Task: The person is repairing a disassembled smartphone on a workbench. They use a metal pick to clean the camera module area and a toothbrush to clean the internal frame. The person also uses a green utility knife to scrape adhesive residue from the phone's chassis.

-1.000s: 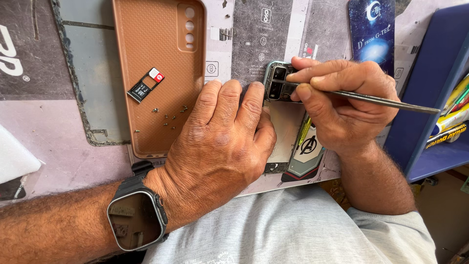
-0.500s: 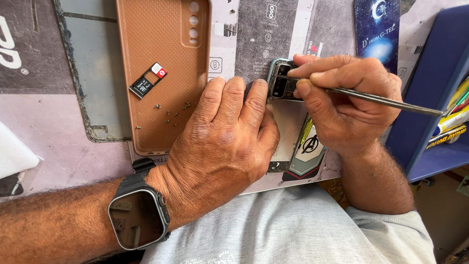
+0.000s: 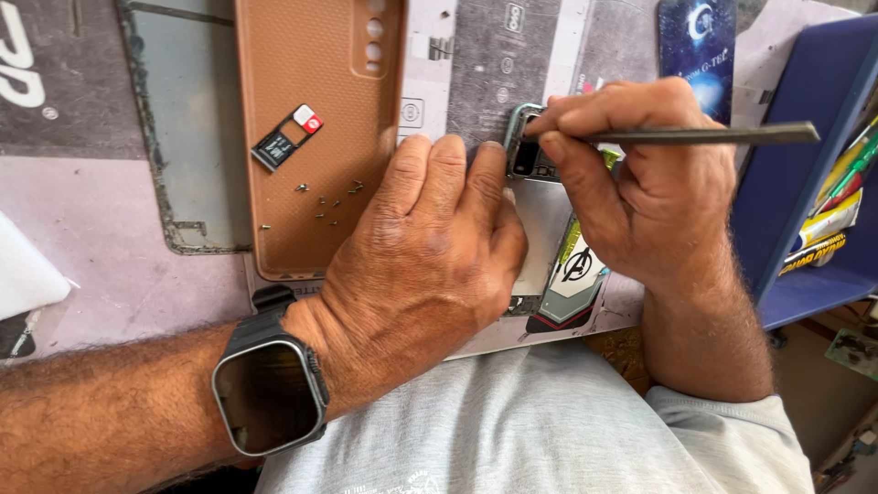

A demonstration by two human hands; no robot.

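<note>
1. Since the earlier frame I see little change: the metal tool (image 3: 704,136) now lies nearly level instead of sloping down to the right, and the right hand (image 3: 640,197) sits slightly higher over the phone's camera end.
2. My left hand (image 3: 425,265) lies flat, palm down, fingers together, pressing on the opened phone (image 3: 540,238) and covering most of it; it pinches nothing.
3. My right hand is closed around the thin metal tool, pinching it between thumb and fingers like a pen, with the tip at the phone's camera module (image 3: 525,151).
4. The phone lies on the printed work mat (image 3: 512,64), between the two hands, camera end pointing away from me.
5. A dark smartwatch (image 3: 270,393) is on the left wrist.
6. Just left of the left hand lies a brown phone case (image 3: 311,91), inner side up; on it rest a SIM tray (image 3: 285,137) with cards and several small screws (image 3: 325,197).
7. Further left, a grey-green back panel (image 3: 187,119) lies flat on the mat.
8. At the right edge stands a blue tray (image 3: 786,210) holding tubes and tools.
9. A dark blue card with a moon picture (image 3: 697,46) lies beyond the right hand.
</note>
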